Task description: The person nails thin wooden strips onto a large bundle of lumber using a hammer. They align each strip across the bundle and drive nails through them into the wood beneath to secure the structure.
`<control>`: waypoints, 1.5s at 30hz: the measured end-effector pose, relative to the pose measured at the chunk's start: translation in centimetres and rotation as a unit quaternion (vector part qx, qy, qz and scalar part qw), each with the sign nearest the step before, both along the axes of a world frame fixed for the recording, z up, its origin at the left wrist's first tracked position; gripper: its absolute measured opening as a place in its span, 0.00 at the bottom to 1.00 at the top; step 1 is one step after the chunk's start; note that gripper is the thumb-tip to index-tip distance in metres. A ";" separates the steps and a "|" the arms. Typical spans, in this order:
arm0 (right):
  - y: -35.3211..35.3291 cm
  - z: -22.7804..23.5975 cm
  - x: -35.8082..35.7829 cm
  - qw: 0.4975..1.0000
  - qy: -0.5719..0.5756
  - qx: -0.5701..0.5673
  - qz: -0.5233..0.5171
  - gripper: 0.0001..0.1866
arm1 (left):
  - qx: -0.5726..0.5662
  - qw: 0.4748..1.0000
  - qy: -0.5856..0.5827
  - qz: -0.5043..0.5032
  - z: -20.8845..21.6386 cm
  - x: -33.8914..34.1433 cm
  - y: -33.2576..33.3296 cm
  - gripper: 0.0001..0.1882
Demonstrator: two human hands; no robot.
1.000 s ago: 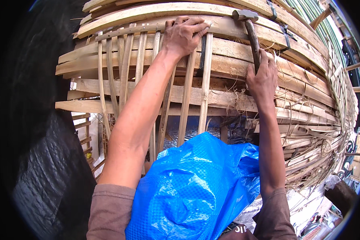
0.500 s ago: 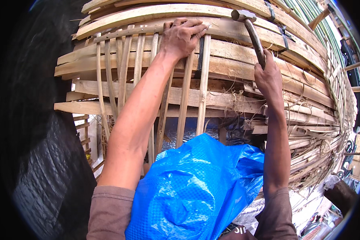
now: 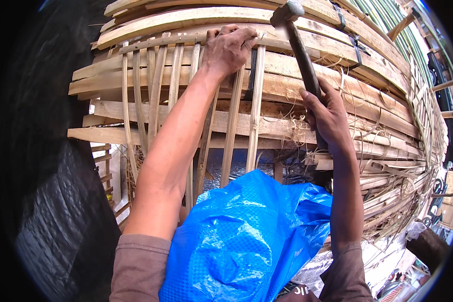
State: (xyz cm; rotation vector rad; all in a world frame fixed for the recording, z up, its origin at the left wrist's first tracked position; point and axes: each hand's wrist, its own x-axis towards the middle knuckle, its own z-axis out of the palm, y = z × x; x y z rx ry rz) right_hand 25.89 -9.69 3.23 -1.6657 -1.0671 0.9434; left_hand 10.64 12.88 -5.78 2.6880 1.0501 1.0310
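Observation:
My left hand (image 3: pixel 229 49) is closed over a thin wooden crosspiece (image 3: pixel 173 41), its fingers bent along the top. Under the crosspiece run several narrow wooden slats (image 3: pixel 256 100), spaced apart like the bars of a frame. The slat just right of my fingers has a small point, perhaps a nail, standing at its upper end. My right hand (image 3: pixel 329 116) grips the handle of a hammer (image 3: pixel 302 55). The hammer's metal head is raised to the right of my left hand, apart from the wood.
Stacked wooden planks (image 3: pixel 287 63) lie beneath the slats, bound in places with black straps (image 3: pixel 356 50). Curled shavings (image 3: pixel 302 133) hang among them. Blue plastic sheeting (image 3: pixel 236 236) covers the area before me. Black sheeting (image 3: pixel 60 201) hangs at left; long thin poles (image 3: pixel 380 20) lie far right.
The hammer has swung left and closer to me, its head now larger in view. My right hand moved left and down. My left fingers drew back slightly from the right-hand slat's end.

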 end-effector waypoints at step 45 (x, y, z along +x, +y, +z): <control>1.2 -0.4 -0.7 0.995 -0.094 -0.020 0.012 0.24 | 0.024 1.000 -0.014 0.009 -0.2 -0.2 -0.1 0.17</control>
